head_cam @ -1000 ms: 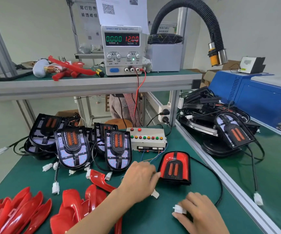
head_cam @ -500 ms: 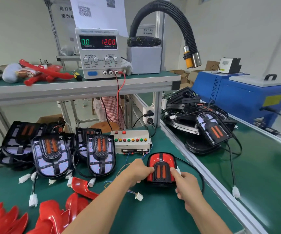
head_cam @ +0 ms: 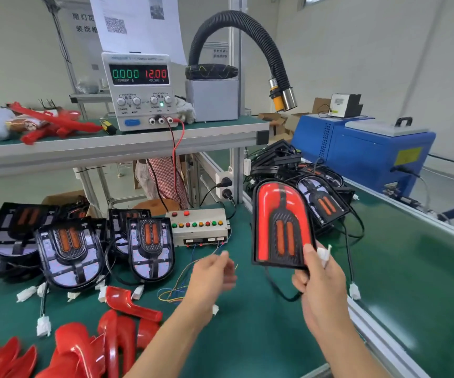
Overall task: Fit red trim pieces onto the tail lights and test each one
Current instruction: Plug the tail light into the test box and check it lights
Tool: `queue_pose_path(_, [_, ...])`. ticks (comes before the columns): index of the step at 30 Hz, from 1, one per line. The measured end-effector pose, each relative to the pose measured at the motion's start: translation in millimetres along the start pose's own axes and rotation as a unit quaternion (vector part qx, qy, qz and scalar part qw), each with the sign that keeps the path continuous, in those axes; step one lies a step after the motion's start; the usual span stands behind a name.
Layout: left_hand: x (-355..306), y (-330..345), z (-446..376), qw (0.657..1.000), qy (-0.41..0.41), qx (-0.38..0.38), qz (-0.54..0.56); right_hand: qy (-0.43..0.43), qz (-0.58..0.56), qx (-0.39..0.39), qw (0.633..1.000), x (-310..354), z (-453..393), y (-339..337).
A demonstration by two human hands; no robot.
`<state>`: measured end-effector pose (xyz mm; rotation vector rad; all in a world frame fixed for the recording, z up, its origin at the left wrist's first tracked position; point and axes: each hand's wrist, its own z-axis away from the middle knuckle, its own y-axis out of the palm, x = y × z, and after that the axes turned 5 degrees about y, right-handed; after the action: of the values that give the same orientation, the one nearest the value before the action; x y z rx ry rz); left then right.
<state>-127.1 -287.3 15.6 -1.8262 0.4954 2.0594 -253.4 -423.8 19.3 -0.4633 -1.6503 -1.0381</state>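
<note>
Our left hand (head_cam: 212,271) hovers loosely curled and blurred over the green desk (head_cam: 250,334), gripping nothing we can make out; our right hand (head_cam: 319,279) grips the red-trimmed tail light (head_cam: 282,225) by its bottom edge, lifted clear, beside the green conveyor (head_cam: 417,268).

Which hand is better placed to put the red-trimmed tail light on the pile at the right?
Right. The right hand already grips the red-trimmed tail light beside that pile; the left hand is farther.

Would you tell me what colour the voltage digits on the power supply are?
Red, reading 12.00 on the power supply; head view.
</note>
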Motion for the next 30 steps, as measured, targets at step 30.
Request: queue_pose_path(30, [-19.3, 25.2, 42.2, 0.982, -0.014, 0.105, 0.157, -0.048, 0.147, 0.232, 0.96, 66.9, 36.8, -60.1])
